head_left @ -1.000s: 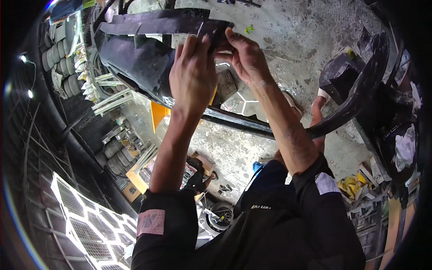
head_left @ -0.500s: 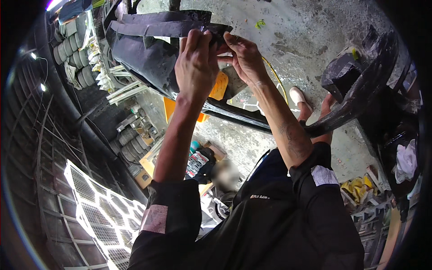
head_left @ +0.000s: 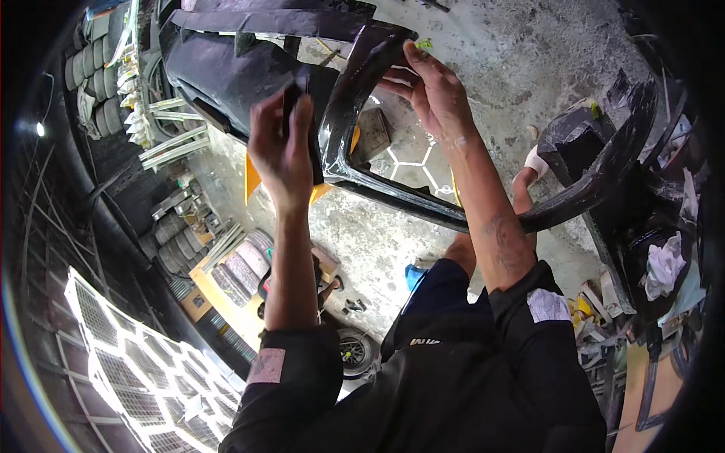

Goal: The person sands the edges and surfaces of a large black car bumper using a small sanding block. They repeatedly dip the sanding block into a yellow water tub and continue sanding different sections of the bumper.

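A long, glossy black moulded frame curves across in front of me, with a bend at its left end. My right hand is at the upper end of that bend, thumb on the edge and fingers curled beneath, gripping it. My left hand, partly blurred, is closed on a dark flat piece that stands up between thumb and fingers; its exact kind is unclear. Just behind it lies a large matte black panel with a long strip along its top.
A grey block and an orange item show below the frame. At right stands a black box-like part beside the frame's far end. Another person's foot is on the concrete floor. Tyres are stacked at left.
My left hand has moved left and down, away from my right hand, with the dark piece in it. My right hand has shifted slightly right. The view has also shifted.
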Demonstrator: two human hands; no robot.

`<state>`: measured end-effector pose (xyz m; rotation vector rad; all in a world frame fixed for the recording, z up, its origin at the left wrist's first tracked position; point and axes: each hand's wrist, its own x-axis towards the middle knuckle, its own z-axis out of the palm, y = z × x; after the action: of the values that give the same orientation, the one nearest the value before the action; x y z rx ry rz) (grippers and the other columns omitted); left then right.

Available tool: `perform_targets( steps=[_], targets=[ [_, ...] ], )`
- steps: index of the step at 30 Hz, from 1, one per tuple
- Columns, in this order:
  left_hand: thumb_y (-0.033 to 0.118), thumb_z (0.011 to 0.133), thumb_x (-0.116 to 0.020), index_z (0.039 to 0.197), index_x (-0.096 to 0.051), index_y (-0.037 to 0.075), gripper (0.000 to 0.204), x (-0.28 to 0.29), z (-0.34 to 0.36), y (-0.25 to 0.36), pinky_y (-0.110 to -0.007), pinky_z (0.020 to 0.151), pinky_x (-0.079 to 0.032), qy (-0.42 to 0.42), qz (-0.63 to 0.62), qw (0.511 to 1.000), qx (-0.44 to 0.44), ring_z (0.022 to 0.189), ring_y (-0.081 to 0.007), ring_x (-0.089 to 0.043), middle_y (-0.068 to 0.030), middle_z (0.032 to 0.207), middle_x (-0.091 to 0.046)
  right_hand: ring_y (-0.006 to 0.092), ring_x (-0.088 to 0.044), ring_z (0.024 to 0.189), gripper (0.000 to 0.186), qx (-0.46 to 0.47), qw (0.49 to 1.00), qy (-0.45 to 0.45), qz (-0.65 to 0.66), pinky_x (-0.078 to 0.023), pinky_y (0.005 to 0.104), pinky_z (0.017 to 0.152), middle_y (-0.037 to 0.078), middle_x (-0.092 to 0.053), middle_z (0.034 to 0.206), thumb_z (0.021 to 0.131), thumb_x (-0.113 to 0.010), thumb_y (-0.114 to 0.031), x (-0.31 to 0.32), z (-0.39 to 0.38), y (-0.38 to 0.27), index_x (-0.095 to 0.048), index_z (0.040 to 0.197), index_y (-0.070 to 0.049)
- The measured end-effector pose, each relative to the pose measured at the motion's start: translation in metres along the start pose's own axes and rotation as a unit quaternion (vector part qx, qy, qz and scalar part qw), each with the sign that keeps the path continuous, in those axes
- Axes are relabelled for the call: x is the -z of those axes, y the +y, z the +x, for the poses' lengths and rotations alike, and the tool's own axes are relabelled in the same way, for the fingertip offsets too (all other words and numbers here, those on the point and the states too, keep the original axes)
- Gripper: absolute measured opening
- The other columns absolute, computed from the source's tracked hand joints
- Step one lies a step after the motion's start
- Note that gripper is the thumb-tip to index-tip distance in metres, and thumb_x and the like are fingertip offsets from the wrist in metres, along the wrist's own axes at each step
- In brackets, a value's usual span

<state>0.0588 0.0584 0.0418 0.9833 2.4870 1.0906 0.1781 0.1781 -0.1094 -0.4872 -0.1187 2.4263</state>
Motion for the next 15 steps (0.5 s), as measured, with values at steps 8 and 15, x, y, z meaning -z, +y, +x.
perform_targets(
  steps=[8, 15],
  targets=[
    [0.008, 0.098, -0.072, 0.129, -0.06, -0.005, 0.036, 0.003, -0.097, -0.021, -0.029, 0.099, -0.049, -0.082, -0.276, 0.945, 0.156, 0.11, -0.0149, -0.064, -0.0109, 0.121, -0.07, 0.0186, -0.071, 0.101, 0.031, -0.006, 0.952, 0.026, -0.304, -0.058, 0.0308, 0.095, 0.014, -0.068, 0.12, 0.099, -0.071, -0.018, -0.016, -0.105, 0.004, -0.065, 0.122, 0.002],
    [0.009, 0.1, -0.069, 0.126, -0.061, -0.001, 0.029, -0.002, -0.1, -0.022, -0.027, 0.087, -0.052, -0.189, -0.386, 0.874, 0.225, 0.095, -0.0116, -0.065, -0.008, 0.108, -0.071, 0.0162, -0.065, 0.117, 0.032, 0.016, 0.939, -0.065, -0.337, -0.058, 0.0299, 0.098, 0.012, -0.069, 0.126, 0.094, -0.065, 0.012, -0.017, -0.122, 0.009, -0.064, 0.124, 0.002]
  ],
)
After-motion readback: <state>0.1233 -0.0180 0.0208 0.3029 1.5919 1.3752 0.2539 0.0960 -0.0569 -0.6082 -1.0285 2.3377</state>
